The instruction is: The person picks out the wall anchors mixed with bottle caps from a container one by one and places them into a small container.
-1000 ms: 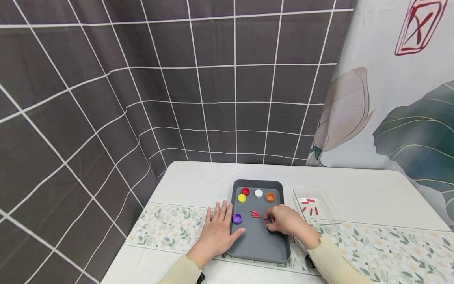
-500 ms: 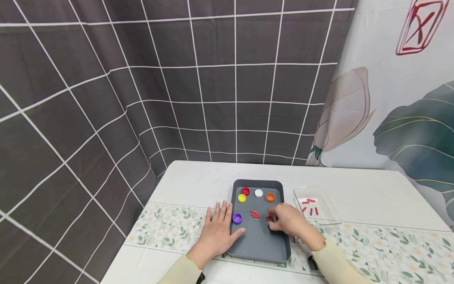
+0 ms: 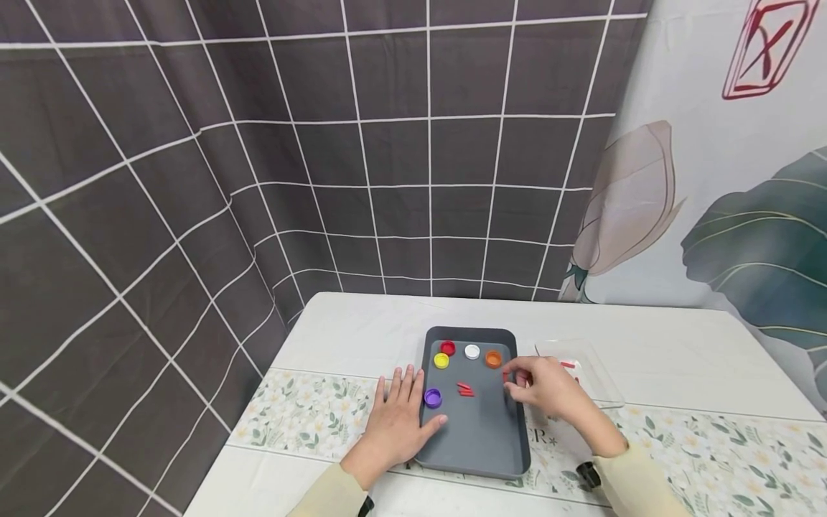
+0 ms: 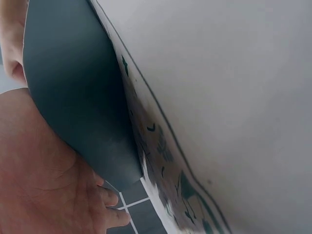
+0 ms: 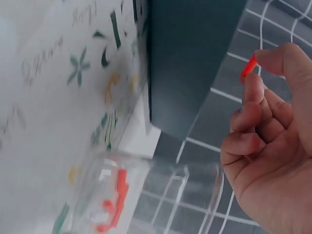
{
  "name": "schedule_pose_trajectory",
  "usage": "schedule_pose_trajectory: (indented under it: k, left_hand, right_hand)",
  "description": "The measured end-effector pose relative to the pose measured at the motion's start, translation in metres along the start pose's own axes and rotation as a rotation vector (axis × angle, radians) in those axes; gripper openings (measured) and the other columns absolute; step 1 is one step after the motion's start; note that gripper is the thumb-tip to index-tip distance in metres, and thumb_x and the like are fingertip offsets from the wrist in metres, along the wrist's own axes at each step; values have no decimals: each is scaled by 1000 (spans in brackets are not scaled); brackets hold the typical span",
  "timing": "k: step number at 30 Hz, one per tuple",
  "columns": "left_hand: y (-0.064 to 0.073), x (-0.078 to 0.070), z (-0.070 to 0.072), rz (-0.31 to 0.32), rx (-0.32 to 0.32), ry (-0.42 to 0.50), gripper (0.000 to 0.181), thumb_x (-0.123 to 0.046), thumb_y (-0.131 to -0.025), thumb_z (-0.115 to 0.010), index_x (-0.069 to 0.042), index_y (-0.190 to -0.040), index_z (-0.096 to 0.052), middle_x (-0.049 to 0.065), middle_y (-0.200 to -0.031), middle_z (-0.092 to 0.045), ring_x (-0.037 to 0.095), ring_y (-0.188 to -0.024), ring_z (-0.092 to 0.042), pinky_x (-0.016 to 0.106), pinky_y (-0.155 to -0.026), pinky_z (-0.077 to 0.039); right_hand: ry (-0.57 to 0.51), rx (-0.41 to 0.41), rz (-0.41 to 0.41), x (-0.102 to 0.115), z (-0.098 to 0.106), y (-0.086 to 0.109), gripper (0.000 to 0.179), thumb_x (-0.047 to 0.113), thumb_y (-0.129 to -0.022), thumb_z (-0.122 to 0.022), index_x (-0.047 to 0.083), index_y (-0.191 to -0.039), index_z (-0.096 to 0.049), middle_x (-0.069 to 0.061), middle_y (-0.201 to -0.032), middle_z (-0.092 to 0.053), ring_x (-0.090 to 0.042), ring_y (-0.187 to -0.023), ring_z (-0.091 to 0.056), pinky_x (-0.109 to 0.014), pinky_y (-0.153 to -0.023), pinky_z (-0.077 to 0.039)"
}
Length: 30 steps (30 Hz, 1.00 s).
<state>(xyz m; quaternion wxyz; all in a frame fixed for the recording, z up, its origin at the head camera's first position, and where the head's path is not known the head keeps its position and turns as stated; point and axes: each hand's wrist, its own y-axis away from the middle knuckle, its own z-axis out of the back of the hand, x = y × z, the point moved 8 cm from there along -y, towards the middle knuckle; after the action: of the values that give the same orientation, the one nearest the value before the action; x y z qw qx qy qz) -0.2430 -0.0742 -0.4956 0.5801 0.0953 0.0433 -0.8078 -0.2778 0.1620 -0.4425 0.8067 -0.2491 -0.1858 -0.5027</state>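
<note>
My right hand (image 3: 548, 388) pinches a small red stick (image 5: 249, 67) between thumb and index finger, over the right rim of the grey tray (image 3: 474, 445). The other fingers of that hand are curled in. Lying flat, my left hand (image 3: 395, 422) rests over the tray's left edge, fingers straight and thumb reaching inside. Several red sticks (image 3: 465, 390) lie together mid-tray. Beside the left fingertips sits a purple cap (image 3: 433, 398). Toward the back are yellow (image 3: 441, 360), red (image 3: 448, 347), white (image 3: 472, 352) and orange caps (image 3: 494, 359).
To the right of the tray stands a clear plastic box (image 3: 604, 380) with more red sticks (image 5: 118, 200), partly hidden by the right hand in the head view. A floral-banded white cloth (image 3: 678, 359) covers the table. Dark gridded curtain (image 3: 388, 151) hangs behind.
My right hand has moved right and slightly away, from inside the tray to its right rim, carrying the red stick. The left hand has stayed in place.
</note>
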Motion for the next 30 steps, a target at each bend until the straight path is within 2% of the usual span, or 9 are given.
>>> schedule_pose_trajectory:
  k: [7, 15, 23, 30]
  left_hand:
    - [0, 0, 1, -3, -6, -17, 90, -66, -100, -42, -5, -162, -21, 16, -168, -20, 37, -155, -14, 61, -122, -6]
    - [0, 0, 1, -8, -9, -15, 90, -66, -99, -42, -5, -161, -22, 16, -168, -20, 37, -155, -13, 61, -122, -6]
    - [-1, 1, -1, -12, -13, -30, 90, -67, -99, -41, -5, -162, -21, 16, -168, -20, 37, -155, -13, 61, -122, -6]
    - [-1, 1, -1, -11, -12, -26, 90, -68, -99, -41, -6, -162, -21, 15, -168, -19, 37, -155, -12, 61, -122, -5]
  right_hand:
    - [-44, -107, 6, -16, 24, 8, 15, 8, -84, -76, 7, -99, -76, 13, -64, -49, 0, -55, -42, -21, -51, -37]
    - [-32, -216, 36, -30, 51, 20, 15, 4, -83, -76, 7, -98, -76, 14, -65, -51, 1, -56, -42, -21, -51, -38]
    - [4, -270, 21, -49, 68, 31, 18, 3, -80, -77, 7, -98, -76, 15, -64, -53, 2, -54, -43, -20, -50, -37]
    - [15, -256, -47, -64, 78, 39, 19, 7, -84, -76, 7, -103, -76, 12, -66, -52, 1, -56, -42, -22, -52, -34]
